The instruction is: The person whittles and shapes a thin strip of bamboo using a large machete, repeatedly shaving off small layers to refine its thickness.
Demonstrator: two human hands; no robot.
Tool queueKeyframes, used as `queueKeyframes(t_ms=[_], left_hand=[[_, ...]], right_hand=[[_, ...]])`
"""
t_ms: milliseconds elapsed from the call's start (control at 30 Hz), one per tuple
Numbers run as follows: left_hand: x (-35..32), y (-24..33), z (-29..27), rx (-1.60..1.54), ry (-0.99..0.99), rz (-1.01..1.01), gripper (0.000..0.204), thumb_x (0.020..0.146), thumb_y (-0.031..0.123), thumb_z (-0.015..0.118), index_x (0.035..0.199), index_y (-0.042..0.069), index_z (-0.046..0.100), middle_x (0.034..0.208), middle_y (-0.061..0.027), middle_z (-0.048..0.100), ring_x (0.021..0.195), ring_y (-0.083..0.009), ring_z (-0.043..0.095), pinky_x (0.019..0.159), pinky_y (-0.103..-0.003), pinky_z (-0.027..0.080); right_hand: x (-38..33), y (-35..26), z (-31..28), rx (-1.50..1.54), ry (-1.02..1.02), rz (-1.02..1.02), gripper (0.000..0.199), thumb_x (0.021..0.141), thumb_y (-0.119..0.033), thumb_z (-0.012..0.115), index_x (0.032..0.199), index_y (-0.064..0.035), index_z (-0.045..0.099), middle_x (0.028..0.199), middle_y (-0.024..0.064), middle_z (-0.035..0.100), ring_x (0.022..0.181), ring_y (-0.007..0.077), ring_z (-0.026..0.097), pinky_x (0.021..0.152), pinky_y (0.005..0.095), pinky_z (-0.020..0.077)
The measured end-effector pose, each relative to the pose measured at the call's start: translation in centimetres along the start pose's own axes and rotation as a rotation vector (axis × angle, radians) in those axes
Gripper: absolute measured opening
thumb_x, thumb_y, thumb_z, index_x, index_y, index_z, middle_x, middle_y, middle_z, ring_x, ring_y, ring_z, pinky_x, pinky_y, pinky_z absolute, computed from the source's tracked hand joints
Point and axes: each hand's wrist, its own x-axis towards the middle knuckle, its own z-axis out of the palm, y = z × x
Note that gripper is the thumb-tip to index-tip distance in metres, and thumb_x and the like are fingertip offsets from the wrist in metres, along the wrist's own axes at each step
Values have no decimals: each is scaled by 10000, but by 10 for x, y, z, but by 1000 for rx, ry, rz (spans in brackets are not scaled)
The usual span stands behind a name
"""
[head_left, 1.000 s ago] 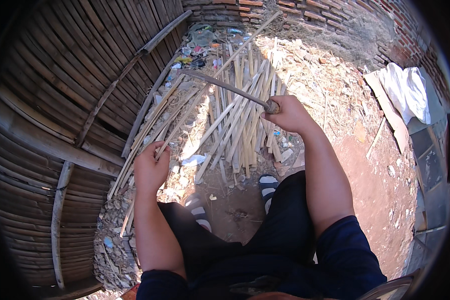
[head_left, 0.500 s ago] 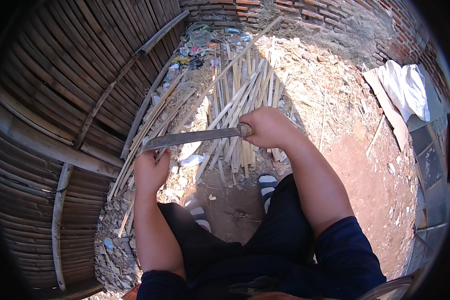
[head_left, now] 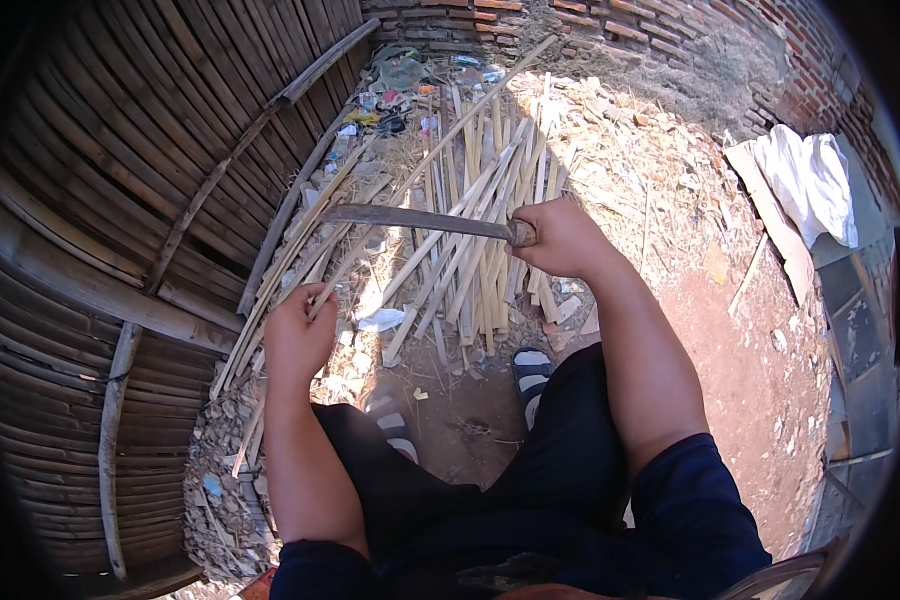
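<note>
My right hand (head_left: 560, 238) is wrapped round the short handle of a machete (head_left: 420, 219). Its long, dark blade points left, above a long bamboo strip (head_left: 511, 77). The near end of that strip is pinched in my left hand (head_left: 298, 335), and its far end slants away toward the brick wall. Between the blade and the far wall lies a loose pile of pale split bamboo strips (head_left: 480, 215), partly under the machete. Whether the blade touches the held strip cannot be told.
A bamboo-slat wall (head_left: 160, 130) rises close on the left, with longer strips lying along its foot. At the back stands a brick wall (head_left: 630, 35) with litter (head_left: 395, 80) near its base. A white sack (head_left: 805, 185) lies at right. My sandalled foot (head_left: 532, 375) is below the pile.
My right hand has moved up and slightly right with the machete, lifting the blade away from my left hand. My left hand keeps hold of the strip and has barely moved.
</note>
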Motion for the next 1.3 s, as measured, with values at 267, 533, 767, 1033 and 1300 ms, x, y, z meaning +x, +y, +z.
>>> queueKeyframes(t_ms=[267, 533, 767, 1033, 1300], left_hand=[[1, -5, -4, 4, 11, -11, 350, 943, 275, 743, 1153, -6, 749, 657, -64, 642, 571, -118, 554, 563, -330, 437], [4, -7, -2, 15, 71, 16, 318, 921, 277, 742, 1126, 36, 775, 601, -65, 600, 527, -144, 517, 541, -335, 411], [3, -8, 3, -20, 33, 36, 344, 941, 278, 750, 1142, -1, 756, 645, -63, 616, 568, -115, 518, 560, -327, 419], [2, -9, -5, -28, 47, 13, 362, 939, 301, 753, 1155, 11, 762, 654, -78, 647, 545, -137, 556, 549, -330, 433], [0, 1, 5, -34, -62, -10, 354, 936, 305, 749, 1150, 23, 767, 658, -83, 651, 551, -152, 573, 558, -340, 442]], right_hand=[[11, 2, 3, 47, -10, -78, 328, 841, -315, 800, 1057, -71, 763, 953, 209, 739, 968, 407, 715, 853, 501, 557], [4, 29, 0, 81, 113, 73, 417, 849, -345, 814, 1142, -53, 760, 994, 238, 744, 967, 416, 715, 857, 478, 563], [3, -15, 14, -81, -32, -211, 346, 819, -323, 809, 1077, -96, 768, 928, 193, 737, 952, 410, 714, 843, 517, 564], [8, 48, -2, 204, 257, 164, 360, 838, -347, 850, 985, -35, 750, 767, 163, 690, 726, 325, 666, 730, 427, 528], [3, -1, 18, -15, 63, -214, 251, 819, -300, 817, 930, -88, 742, 836, 171, 720, 811, 400, 700, 722, 488, 535]])
